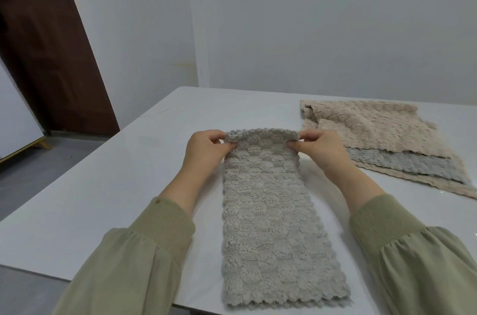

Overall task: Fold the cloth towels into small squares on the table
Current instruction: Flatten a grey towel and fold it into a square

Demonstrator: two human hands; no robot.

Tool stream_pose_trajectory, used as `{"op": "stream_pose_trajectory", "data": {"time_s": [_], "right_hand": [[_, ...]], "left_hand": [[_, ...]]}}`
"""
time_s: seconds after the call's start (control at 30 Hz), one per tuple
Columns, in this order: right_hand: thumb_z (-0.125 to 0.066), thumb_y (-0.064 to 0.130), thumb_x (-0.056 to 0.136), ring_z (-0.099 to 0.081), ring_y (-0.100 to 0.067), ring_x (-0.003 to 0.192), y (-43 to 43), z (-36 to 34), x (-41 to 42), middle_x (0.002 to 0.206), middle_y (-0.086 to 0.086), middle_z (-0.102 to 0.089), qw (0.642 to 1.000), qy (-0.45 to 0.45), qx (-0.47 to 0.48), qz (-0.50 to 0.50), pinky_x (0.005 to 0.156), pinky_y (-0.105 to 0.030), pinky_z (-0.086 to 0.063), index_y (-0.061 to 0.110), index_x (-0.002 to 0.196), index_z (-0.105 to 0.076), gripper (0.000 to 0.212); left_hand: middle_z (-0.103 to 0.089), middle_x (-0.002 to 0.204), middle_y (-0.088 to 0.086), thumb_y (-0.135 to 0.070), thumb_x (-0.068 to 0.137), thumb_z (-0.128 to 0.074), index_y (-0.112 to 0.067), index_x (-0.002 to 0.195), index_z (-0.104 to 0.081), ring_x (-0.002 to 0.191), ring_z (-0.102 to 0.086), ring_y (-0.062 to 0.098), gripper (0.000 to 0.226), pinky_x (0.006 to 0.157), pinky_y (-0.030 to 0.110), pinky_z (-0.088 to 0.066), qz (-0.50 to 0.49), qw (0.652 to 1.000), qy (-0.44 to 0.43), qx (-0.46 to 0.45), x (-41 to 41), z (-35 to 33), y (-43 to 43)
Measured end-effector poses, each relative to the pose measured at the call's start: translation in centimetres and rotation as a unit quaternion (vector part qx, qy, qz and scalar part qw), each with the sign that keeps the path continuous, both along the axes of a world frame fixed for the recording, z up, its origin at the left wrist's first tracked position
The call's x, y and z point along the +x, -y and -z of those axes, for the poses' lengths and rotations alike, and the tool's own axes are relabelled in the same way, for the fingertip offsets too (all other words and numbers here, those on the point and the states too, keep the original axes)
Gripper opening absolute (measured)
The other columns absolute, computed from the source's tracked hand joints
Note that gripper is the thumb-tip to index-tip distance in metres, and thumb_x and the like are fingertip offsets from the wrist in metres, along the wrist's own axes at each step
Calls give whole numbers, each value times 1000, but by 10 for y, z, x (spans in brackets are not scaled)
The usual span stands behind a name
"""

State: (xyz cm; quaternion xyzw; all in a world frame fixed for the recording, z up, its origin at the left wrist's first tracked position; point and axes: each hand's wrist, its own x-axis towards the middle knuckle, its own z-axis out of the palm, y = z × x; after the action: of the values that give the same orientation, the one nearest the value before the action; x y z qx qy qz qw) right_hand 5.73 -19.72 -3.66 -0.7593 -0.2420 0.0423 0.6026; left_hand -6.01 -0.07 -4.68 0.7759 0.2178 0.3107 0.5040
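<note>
The left hand [204, 152] pinches the far left corner of the towel [265, 224] between thumb and curled fingers. The right hand [322, 149] pinches the far right corner the same way. The hands stay apart by the towel's width, thumbs pointing inward at each other and knuckles turned outward. Between them the far edge is raised off the counter [103, 198] in a slight arch.

Both forearms reach forward, one along each side of the towel, and draw closer together toward its far end. The olive sleeves [144, 250] end in ribbed cuffs short of the wrists.

The towel is a grey, fluffy, narrow strip with scalloped edges. Apart from the lifted end it lies flat on the white counter, running lengthwise away from the person, with its near end at the counter's near edge.

Right of the towel's far end lies a loose pile [374, 131] of beige towels with a grey one between them. Whether the right hand touches the pile cannot be told. Far left of the towel, past the counter, stands a dark brown door [46, 56]. A pale wall [284, 17] rises beyond the towel.
</note>
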Motion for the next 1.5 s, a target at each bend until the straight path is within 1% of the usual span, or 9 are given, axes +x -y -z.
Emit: {"op": "stream_pose_trajectory", "data": {"time_s": [0.1, 0.2, 0.4, 0.5, 0.73, 0.9, 1.13, 1.33, 1.5], "right_hand": [[-74, 6, 78, -49, -5, 60, -2, 4, -1, 68, 1, -55, 999, 29, -11, 11, 60, -11, -40, 13, 102, -68, 26], [-68, 18, 84, -51, -13, 102, -10, 21, 0, 109, 0, -56, 988, 113, -96, 45, 89, -25, -40, 19, 122, -58, 39], [-50, 40, 92, -39, -33, 127, -27, 35, 15, 135, -11, -50, 928, 161, -332, 52, 104, -42, -35, 14, 131, -52, 47], [-49, 42, 93, -39, -34, 123, -31, 33, 15, 132, -12, -51, 909, 172, -377, 52, 101, -42, -36, 14, 125, -58, 43], [-68, 13, 81, -54, -16, 89, -30, 25, 6, 85, 3, -60, 970, 175, -166, 33, 78, -27, -39, 21, 75, -61, 13], [-68, 21, 84, -57, -13, 76, -33, 29, 10, 82, 0, -61, 982, 108, -155, 21, 65, -24, -41, 22, 99, -61, 16], [-64, 12, 87, -52, -8, 60, -37, 22, 17, 66, 3, -59, 992, 76, -76, 64, 57, -21, -39, 11, 82, -65, 5], [-67, 13, 83, -54, -11, 58, -39, 19, 23, 63, 0, -61, 980, 76, -164, 88, 56, -21, -42, 4, 74, -70, 12], [-65, 25, 87, -59, -22, 85, -35, 21, 22, 90, -5, -66, 928, 162, -330, 60, 72, -29, -47, 11, 96, -70, 17]], "left_hand": [[-53, 63, -3, -11, 77, -75, -15, 97, -68, 57, -47, 10, 21, 59, 21, -38, 1, 1000, -19, 14, 0, 3, -1], [-59, 99, -1, -16, 82, -69, -24, 130, -51, 86, -57, 15, 52, 83, 31, -48, -4, 994, -69, 80, 3, 13, -4], [-45, 140, 4, -29, 95, -46, -20, 133, -51, 133, -31, 23, 39, 105, 33, -28, 1, 961, -173, 215, 19, 24, -3], [-53, 132, 0, -37, 94, -45, -22, 120, -62, 126, -39, 24, 35, 98, 36, -35, 0, 940, -226, 255, 28, 25, -7], [-57, 107, -3, -27, 83, -68, -26, 79, -58, 113, -48, 19, 10, 91, 30, -37, 32, 980, -122, 151, 31, 21, -13], [-62, 106, 1, -33, 87, -62, -22, 77, -61, 111, -50, 19, 15, 88, 31, -40, 27, 975, -146, 164, 33, 22, -15], [-61, 103, 1, -33, 92, -53, -21, 76, -60, 109, -50, 21, 22, 76, 28, -34, 1, 961, -186, 202, 38, 23, -13], [-60, 98, -2, -34, 88, -58, -24, 68, -59, 107, -53, 21, 23, 78, 31, -42, -6, 962, -195, 192, 41, 23, -16], [-57, 115, 2, -35, 84, -65, -24, 83, -63, 122, -43, 23, 11, 92, 33, -38, -6, 959, -212, 191, 41, 22, -19]]}}
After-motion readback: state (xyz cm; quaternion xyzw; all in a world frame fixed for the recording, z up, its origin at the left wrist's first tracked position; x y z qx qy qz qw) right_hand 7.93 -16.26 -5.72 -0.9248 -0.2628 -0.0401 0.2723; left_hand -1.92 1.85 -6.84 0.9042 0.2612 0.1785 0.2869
